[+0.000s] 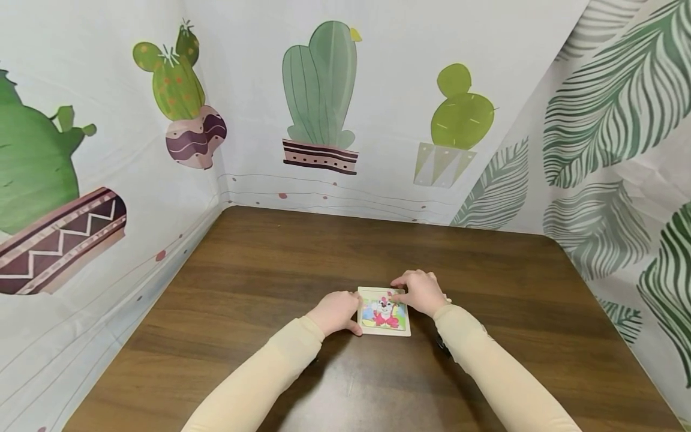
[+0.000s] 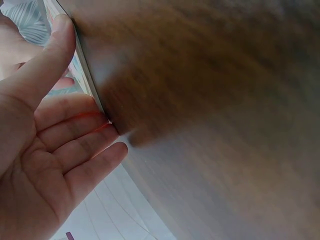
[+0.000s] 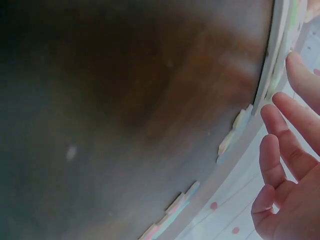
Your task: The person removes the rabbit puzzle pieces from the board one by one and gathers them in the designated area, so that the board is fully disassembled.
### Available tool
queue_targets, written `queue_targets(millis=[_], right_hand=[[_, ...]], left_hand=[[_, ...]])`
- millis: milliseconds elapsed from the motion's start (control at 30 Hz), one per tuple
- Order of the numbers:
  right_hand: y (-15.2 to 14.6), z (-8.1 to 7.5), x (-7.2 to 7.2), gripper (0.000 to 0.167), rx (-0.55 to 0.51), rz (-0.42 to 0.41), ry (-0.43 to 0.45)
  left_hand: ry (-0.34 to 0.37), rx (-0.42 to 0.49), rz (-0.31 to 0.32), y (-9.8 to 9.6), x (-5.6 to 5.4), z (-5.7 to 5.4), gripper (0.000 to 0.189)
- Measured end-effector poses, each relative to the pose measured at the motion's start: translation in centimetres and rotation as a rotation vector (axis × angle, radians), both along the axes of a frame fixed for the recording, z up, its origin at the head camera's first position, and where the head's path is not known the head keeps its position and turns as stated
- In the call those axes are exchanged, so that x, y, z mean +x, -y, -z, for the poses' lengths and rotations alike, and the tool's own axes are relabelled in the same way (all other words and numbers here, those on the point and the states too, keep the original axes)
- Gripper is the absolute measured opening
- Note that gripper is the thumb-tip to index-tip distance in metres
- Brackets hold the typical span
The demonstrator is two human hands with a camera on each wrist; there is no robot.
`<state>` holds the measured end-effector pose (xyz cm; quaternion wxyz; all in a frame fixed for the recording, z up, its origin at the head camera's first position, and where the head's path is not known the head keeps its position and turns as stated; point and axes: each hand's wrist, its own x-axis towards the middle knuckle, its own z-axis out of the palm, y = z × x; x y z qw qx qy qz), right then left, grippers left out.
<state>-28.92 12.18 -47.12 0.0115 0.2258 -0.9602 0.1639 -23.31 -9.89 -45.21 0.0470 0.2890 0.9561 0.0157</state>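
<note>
A small square picture puzzle [image 1: 384, 322] lies flat on the table, with a pale wooden frame and a pink and white cartoon figure. My left hand [image 1: 338, 312] holds its left side, thumb by the near corner and the other fingers further along the edge. In the left wrist view, the fingertips [image 2: 107, 120] meet the board's edge. Over the far right corner is my right hand [image 1: 423, 292], its thumb on the picture and index finger near the far edge. The other fingers [image 3: 270, 150] curve loosely off the board in the right wrist view, with no loose piece visible between them.
Several loose puzzle pieces [image 3: 175, 205] lie flat on the table in the right wrist view, some close to the board. The dark wooden table [image 1: 281, 258] meets a hanging cloth [image 1: 388, 120] printed with cacti and leaves at its back and sides.
</note>
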Motion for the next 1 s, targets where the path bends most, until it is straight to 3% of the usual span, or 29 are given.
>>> queue_targets(millis=[433, 700, 1000], right_hand=[[0.49, 0.17, 0.09, 0.018, -0.011, -0.005, 0.007], [0.82, 0.01, -0.21, 0.018, -0.149, 0.039, 0.099], [0.49, 0.29, -0.42, 0.006, -0.315, 0.04, 0.123]], left_hand=[[-0.013, -0.011, 0.006, 0.04, -0.02, 0.04, 0.046], [-0.026, 0.002, 0.009, 0.1, -0.09, 0.11, 0.049], [-0.029, -0.009, 0.01, 0.12, -0.2, 0.36, 0.05]])
